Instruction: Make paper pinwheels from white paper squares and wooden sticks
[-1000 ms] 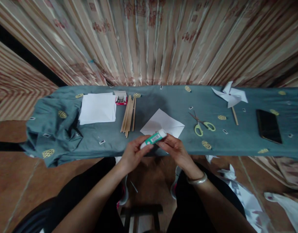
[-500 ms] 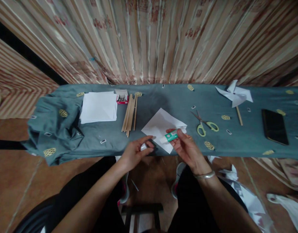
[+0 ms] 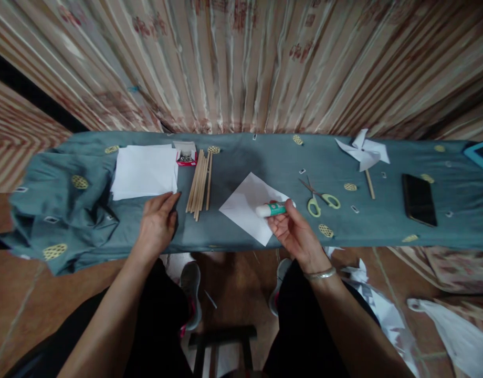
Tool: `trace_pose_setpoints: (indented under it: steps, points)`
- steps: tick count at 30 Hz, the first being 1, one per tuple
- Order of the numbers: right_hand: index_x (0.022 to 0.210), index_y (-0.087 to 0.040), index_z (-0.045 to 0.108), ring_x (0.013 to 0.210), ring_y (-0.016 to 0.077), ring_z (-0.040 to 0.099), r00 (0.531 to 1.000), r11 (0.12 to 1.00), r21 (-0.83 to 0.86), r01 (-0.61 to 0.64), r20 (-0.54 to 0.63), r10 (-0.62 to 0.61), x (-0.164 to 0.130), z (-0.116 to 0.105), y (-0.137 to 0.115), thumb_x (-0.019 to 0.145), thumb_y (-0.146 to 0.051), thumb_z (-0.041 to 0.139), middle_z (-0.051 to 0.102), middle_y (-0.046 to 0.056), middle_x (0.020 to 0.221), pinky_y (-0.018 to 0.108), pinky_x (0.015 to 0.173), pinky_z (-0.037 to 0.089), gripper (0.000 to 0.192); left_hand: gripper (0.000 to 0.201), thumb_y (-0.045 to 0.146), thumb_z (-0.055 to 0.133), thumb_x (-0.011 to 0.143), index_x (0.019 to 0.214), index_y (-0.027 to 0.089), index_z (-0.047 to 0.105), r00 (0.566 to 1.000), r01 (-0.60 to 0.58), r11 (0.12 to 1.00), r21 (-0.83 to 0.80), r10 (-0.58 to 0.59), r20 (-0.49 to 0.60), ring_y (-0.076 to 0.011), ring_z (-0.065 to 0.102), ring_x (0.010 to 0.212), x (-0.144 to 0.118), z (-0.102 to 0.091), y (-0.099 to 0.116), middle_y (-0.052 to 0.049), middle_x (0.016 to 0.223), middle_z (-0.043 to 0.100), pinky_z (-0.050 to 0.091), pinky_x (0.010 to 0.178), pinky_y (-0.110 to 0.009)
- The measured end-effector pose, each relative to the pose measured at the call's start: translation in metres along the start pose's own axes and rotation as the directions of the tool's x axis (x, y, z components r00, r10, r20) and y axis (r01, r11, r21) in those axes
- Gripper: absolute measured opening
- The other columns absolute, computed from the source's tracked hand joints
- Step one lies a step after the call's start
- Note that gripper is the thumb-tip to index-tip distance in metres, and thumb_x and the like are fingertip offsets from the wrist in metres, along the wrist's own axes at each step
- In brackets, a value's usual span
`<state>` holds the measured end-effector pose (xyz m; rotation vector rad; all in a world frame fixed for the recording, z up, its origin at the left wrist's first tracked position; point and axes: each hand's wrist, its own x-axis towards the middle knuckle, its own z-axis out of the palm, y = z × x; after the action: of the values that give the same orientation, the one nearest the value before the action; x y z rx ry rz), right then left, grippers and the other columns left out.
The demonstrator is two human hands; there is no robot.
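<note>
Scissors (image 3: 319,198) lie beside a paper pinwheel (image 3: 363,150) and a phone (image 3: 418,199); wooden sticks (image 3: 199,182) (bundled) lie between a paper stack (image 3: 144,171) and a pin box (image 3: 186,154).

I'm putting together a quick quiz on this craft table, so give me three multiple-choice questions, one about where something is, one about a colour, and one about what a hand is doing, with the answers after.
1. Where do the scissors lie?
A. On the stack of white paper
B. Right of the folded white sheet, on the cloth
C. On the floor

2. What colour are the scissors' handles?
A. Light green
B. Red
C. Black

3. What is the right hand doing?
A. Resting flat and empty
B. Gripping the wooden sticks
C. Holding a glue stick over the folded sheet

Answers:
1 B, they rest on the blue-grey cloth beside the folded white sheet.
2 A, both loops show light green.
3 C, its fingers wrap the green and white glue stick; the left hand lies by the wooden sticks.
</note>
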<state>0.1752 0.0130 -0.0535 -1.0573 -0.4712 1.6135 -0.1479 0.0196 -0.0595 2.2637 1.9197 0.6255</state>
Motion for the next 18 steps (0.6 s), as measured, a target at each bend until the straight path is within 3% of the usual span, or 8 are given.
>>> trace_pose_setpoints:
  steps: [4,7,9,11,14,18]
  points:
    - [0.085,-0.022,0.068,0.070,0.0106,0.070,0.999,0.998,-0.044,0.042,0.004,-0.041,0.000,-0.003,-0.005,0.076,-0.056,0.073,0.075,-0.002,0.079,0.022,0.065,0.058,0.035,0.043,0.027,0.044,0.091,0.133,0.017,0.051,0.992,-0.065,0.998,-0.001,0.065,-0.110,-0.0319,0.046,0.125,-0.002,-0.004,0.026,-0.015,0.134,0.052,0.038,0.107,-0.051]
    - [0.081,-0.021,0.066,0.060,0.0094,0.065,0.987,0.984,-0.121,0.135,-0.068,-0.143,0.002,-0.006,-0.011,0.077,-0.057,0.071,0.073,-0.002,0.073,0.020,0.054,0.053,0.036,0.037,0.022,0.043,0.094,0.130,0.024,0.052,0.970,-0.223,0.971,-0.089,0.212,-0.123,-0.0276,0.047,0.127,-0.003,0.010,0.062,-0.011,0.133,0.053,0.041,0.106,-0.047]
    - [0.077,-0.021,0.064,0.054,0.0085,0.060,0.964,0.960,-0.185,0.211,-0.121,-0.236,0.004,-0.006,-0.016,0.076,-0.057,0.071,0.071,-0.002,0.070,0.020,0.045,0.045,0.037,0.036,0.021,0.045,0.095,0.130,0.026,0.053,0.930,-0.365,0.915,-0.170,0.354,-0.094,-0.0262,0.046,0.129,-0.005,0.025,0.089,-0.011,0.133,0.055,0.041,0.106,-0.046]
    - [0.074,-0.021,0.063,0.051,0.0087,0.058,0.940,0.923,-0.269,0.276,-0.126,-0.318,0.009,-0.006,-0.019,0.077,-0.059,0.068,0.069,-0.002,0.066,0.020,0.040,0.038,0.039,0.037,0.024,0.046,0.095,0.132,0.022,0.051,0.900,-0.428,0.879,-0.212,0.436,-0.010,-0.0289,0.038,0.137,-0.006,0.039,0.111,-0.014,0.141,0.049,0.035,0.110,-0.051]
    - [0.072,-0.021,0.062,0.050,0.0090,0.054,0.927,0.875,-0.376,0.304,-0.095,-0.363,0.017,-0.006,-0.021,0.079,-0.061,0.064,0.066,-0.002,0.063,0.022,0.041,0.037,0.040,0.044,0.036,0.052,0.094,0.136,0.024,0.049,0.894,-0.422,0.881,-0.214,0.443,0.064,-0.0353,0.024,0.145,-0.008,0.054,0.129,-0.016,0.151,0.036,0.026,0.112,-0.060]
    - [0.079,-0.021,0.063,0.057,0.0103,0.058,0.925,0.828,-0.468,0.308,-0.056,-0.376,0.025,-0.003,-0.019,0.071,-0.052,0.075,0.067,-0.002,0.069,0.025,0.054,0.048,0.033,0.050,0.046,0.056,0.090,0.137,0.030,0.048,0.898,-0.395,0.900,-0.183,0.420,0.127,-0.0394,0.020,0.146,-0.008,0.064,0.132,-0.014,0.155,0.030,0.023,0.111,-0.064]
